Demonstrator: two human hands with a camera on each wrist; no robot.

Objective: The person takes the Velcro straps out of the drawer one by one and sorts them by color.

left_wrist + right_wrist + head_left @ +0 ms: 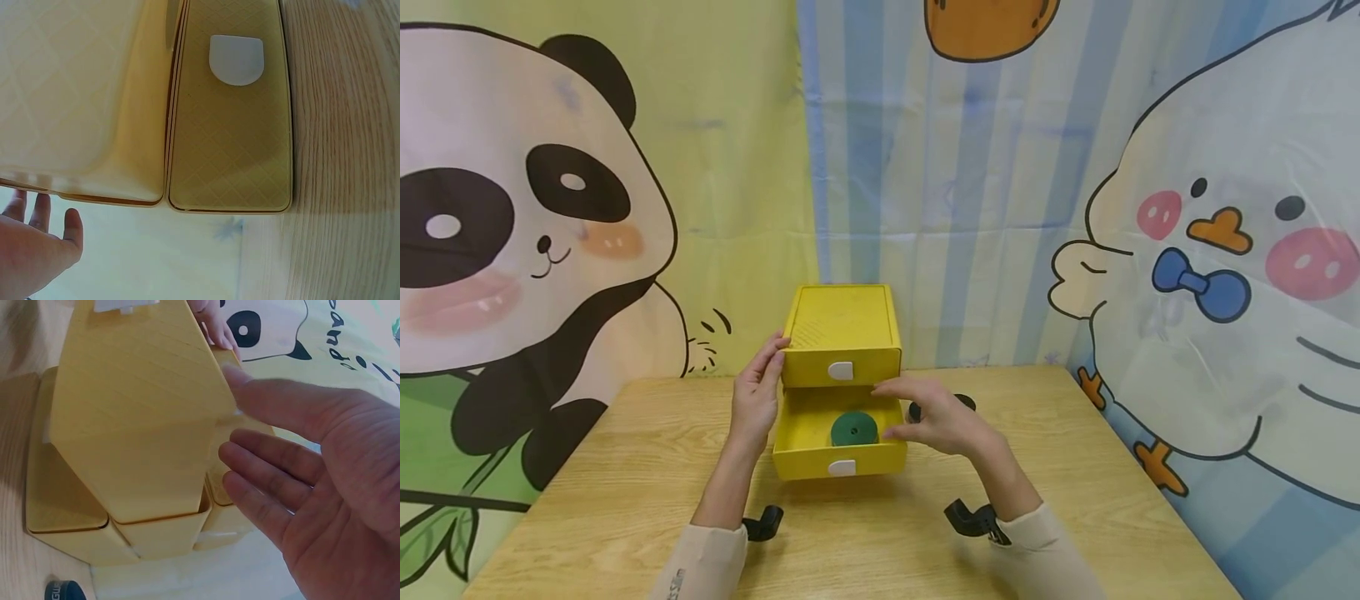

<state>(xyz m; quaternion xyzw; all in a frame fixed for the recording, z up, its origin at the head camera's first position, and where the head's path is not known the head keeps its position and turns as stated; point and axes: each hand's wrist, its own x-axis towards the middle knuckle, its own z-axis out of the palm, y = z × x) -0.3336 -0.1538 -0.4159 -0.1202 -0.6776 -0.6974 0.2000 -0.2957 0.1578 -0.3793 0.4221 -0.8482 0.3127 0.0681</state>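
Note:
A yellow drawer cabinet (842, 317) stands on the table with a drawer (876, 459) pulled out. Inside that drawer lies a flat green disc (853, 428) with a small hole at its centre. My left hand (755, 404) rests its fingertips against the cabinet's upper left side; in the left wrist view, part of this hand (40, 244) shows beside the cabinet. At the drawer's right side, my right hand (943, 417) has thumb and fingers spread apart, close to the disc, with nothing between them. The right wrist view shows its palm (350, 481) beside the pulled-out drawer.
Dark round objects (965, 402) stand on the table behind my right hand; one dark roll (64, 590) with pale lettering shows in the right wrist view. Another drawer front (231, 137) with a white handle sits just above the wooden table (850, 542). A cartoon curtain (940, 208) hangs behind.

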